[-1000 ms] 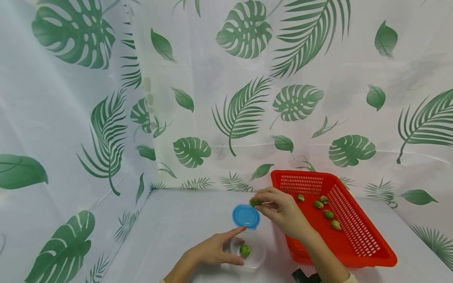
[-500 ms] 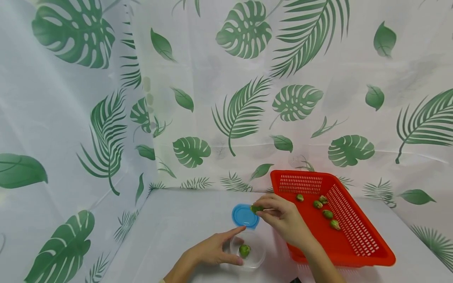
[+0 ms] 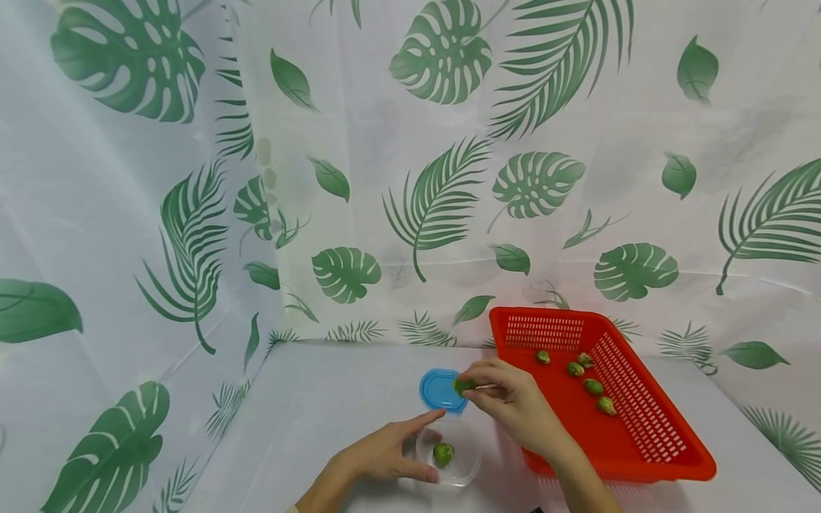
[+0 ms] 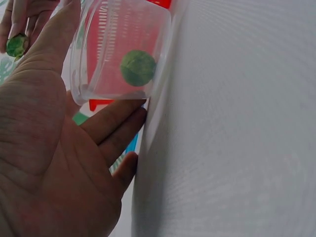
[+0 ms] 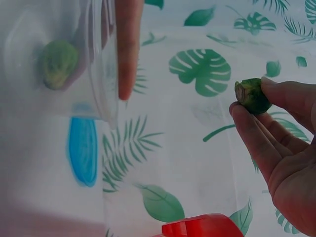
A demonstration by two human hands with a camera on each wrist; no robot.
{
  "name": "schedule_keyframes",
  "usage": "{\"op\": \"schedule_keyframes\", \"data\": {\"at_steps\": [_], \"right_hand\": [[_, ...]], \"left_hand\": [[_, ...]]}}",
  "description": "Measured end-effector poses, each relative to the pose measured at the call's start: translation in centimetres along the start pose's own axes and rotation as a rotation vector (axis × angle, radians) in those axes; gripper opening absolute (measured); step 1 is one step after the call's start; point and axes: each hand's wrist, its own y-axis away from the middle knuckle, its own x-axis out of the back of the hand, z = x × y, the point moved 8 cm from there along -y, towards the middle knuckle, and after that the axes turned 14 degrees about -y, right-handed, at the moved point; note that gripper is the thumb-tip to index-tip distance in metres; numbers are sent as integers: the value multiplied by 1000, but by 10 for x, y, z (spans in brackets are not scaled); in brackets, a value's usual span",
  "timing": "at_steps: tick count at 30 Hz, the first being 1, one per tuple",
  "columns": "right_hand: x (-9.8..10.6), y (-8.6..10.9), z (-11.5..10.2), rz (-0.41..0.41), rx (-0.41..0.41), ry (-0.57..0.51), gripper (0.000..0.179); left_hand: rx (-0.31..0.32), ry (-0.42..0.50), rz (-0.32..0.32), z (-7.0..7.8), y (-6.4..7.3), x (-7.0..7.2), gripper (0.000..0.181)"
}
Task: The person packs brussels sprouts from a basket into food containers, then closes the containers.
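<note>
A clear plastic container (image 3: 467,464) stands on the table with one Brussels sprout (image 3: 442,454) inside. My left hand (image 3: 383,454) holds it from the left, thumb at the near side and index finger at the far side; in the left wrist view, the other fingers lie along its wall. Between thumb and fingertips, my right hand (image 3: 513,402) pinches another Brussels sprout (image 5: 253,96), its cut stem end showing in the right wrist view. In the head view this sprout overlaps the edge of a blue lid (image 3: 437,392), which lies just behind the container.
A red plastic basket (image 3: 616,452) with perforated sides stands at the right, several Brussels sprouts (image 3: 593,387) on its floor. Leaf-patterned sheeting (image 3: 359,178) rises behind the table and along the left.
My right hand, still pinching its sprout, has come slightly nearer and a little to the right. My left hand and the container have stayed in place.
</note>
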Motion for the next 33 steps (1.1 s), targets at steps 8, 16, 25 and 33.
{"op": "schedule_keyframes", "data": {"at_steps": [8,16,25,33], "right_hand": [[-5,1,8,-29,-5,4,22],[-17,3,15,-106,-62,22,22],[-28,5,24,-188,-113,26,21],[-34,6,30,-246,-141,5,22]], "left_hand": [[13,2,0,0,1,1,92],[2,13,-5,-1,1,-1,94],[-6,27,-19,-3,1,-1,97],[33,25,-22,-5,2,-2,98]]}}
